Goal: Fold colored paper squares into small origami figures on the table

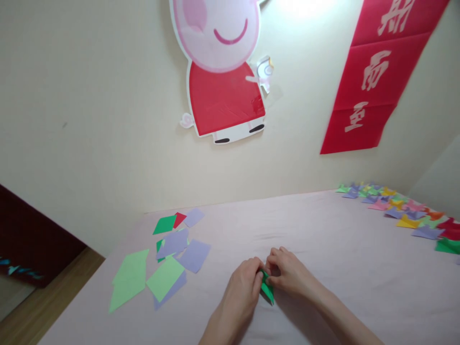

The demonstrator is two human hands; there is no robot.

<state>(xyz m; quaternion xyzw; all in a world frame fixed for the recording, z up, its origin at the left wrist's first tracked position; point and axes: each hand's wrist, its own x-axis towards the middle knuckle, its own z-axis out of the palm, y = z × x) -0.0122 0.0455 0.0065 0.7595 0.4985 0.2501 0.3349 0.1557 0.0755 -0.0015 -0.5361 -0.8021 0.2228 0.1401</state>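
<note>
My left hand (241, 283) and my right hand (288, 272) meet near the front middle of a pale pink cloth-covered surface (323, 225). Both pinch a small folded piece of green paper (267, 288), which pokes out below and between the fingers. Fingers of both hands are curled and pressed on the paper. Most of the paper is hidden by the hands.
Loose flat paper squares (165, 261) in green, purple and red lie at the left. Several folded paper figures (406, 211) in many colours line the far right edge. A cartoon pig cutout (223, 81) and a red banner (373, 76) hang on the wall. Wooden floor (46, 306) shows at lower left.
</note>
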